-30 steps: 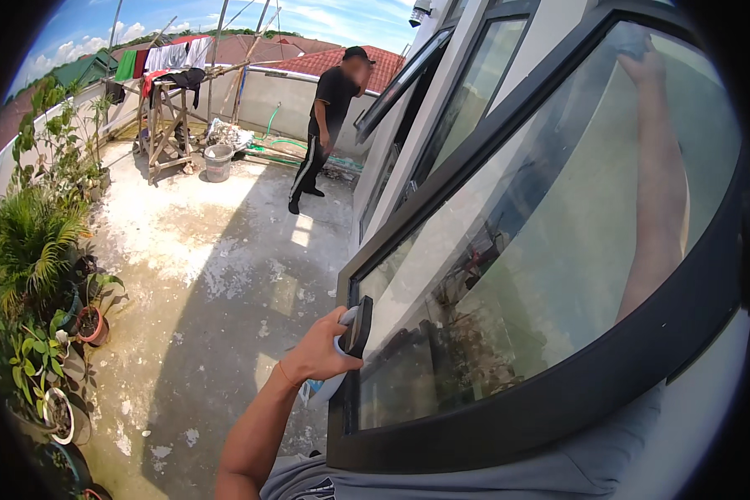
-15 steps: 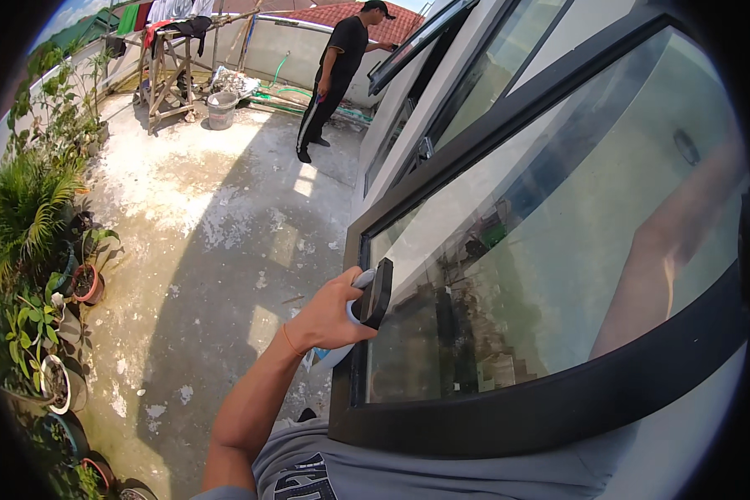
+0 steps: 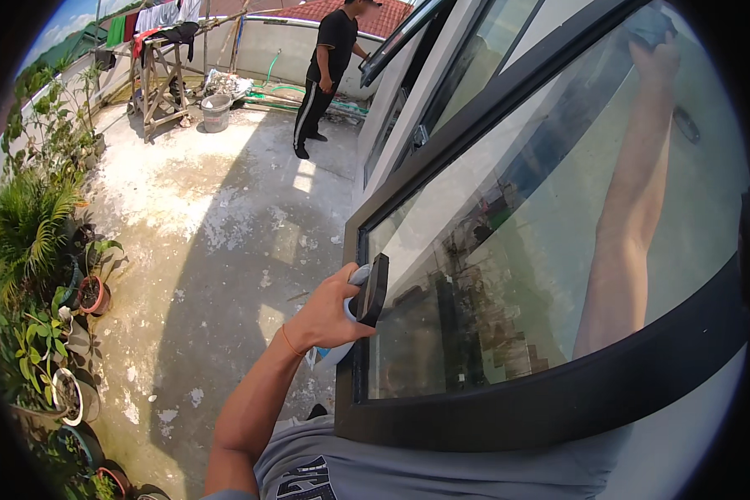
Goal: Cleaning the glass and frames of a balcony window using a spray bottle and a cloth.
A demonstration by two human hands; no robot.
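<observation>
In front of me stands a tilted window sash with a dark frame (image 3: 475, 423) and a clear glass pane (image 3: 508, 275). At its left side, my left hand (image 3: 332, 310) is closed around a black, block-shaped tool (image 3: 375, 289) with grey-blue parts, whose exact kind I cannot make out. The block overlaps the frame's left edge. Through the glass, my right arm reaches up toward the top right. There my right hand (image 3: 658, 60) presses a bluish cloth (image 3: 648, 28) near the upper part of the pane; the glass blurs its fingers.
A person in black (image 3: 333, 67) stands at another open window (image 3: 400, 42) farther off. Potted plants (image 3: 93, 295) line the left side. A grey bucket (image 3: 216, 112) and wooden stand (image 3: 162, 87) are at the back. A partly hidden blue-white object (image 3: 333, 356) sits below my left hand.
My right hand has come into view behind the glass at the upper right, with its forearm now more upright. My left hand keeps its hold. The other person's arm has lowered slightly.
</observation>
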